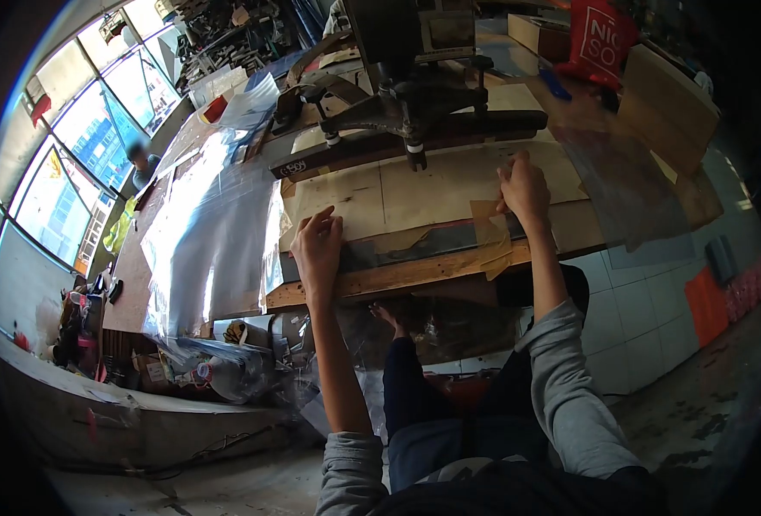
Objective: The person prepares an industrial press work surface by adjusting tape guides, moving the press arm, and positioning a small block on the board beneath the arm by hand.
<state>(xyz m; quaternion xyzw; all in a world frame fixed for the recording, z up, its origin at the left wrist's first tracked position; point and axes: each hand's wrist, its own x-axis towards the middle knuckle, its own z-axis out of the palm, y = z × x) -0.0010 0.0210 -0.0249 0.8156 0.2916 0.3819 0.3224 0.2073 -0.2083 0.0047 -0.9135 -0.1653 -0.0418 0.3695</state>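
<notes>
My left hand (318, 251) is over the left front corner of a pale board (432, 193), its fingers curled in and thumb close to them. Farther right, my right hand (526, 189) is closed above the board's right part, with the fingertips pinched together. Whatever either hand holds, if anything, is too thin or hidden to make out. Between and beyond the hands stands a dark press head (410, 125) with a long horizontal bar (483, 126) above the board. Brown tape (489, 236) covers part of the front edge below my right hand.
Shiny clear plastic sheets (212, 232) lie on the table at left. Another clear sheet (625, 185) hangs over the right side. A red bag (600, 43) and a cardboard box (668, 107) stand at back right. A person (142, 163) is by the windows.
</notes>
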